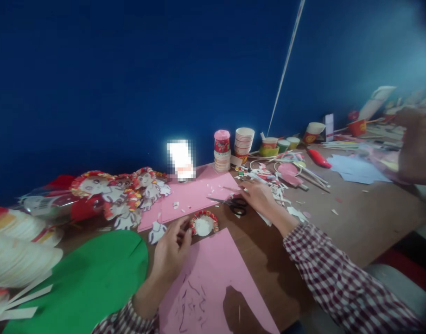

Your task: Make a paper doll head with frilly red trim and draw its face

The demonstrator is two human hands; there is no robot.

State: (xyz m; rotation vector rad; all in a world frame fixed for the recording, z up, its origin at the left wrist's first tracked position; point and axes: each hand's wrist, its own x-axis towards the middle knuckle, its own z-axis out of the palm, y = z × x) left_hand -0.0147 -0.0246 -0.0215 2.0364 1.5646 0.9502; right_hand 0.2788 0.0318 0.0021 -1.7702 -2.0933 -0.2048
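Note:
My left hand (173, 248) has its thumb and fingers closed at the left edge of a small cut paper cup (203, 225). The cup has a white round bottom and a curled red and yellow rim. A white paper cutout with dark outlines (157, 232) lies just left of that hand. With fingers stretched out, my right hand (259, 197) reaches low over paper scraps (268, 176) on the table. Black-handled scissors (238, 207) lie beside it, blades pointing left. Whether its fingertips touch a scrap is unclear.
Pink sheets (209, 273) lie in front and behind. A green paper disc (104, 278) and stacked paper cups (21, 246) are at left, near finished paper animals (122, 192). More cups (244, 141) stand by the blue wall. Another person's arm (416, 148) is at far right.

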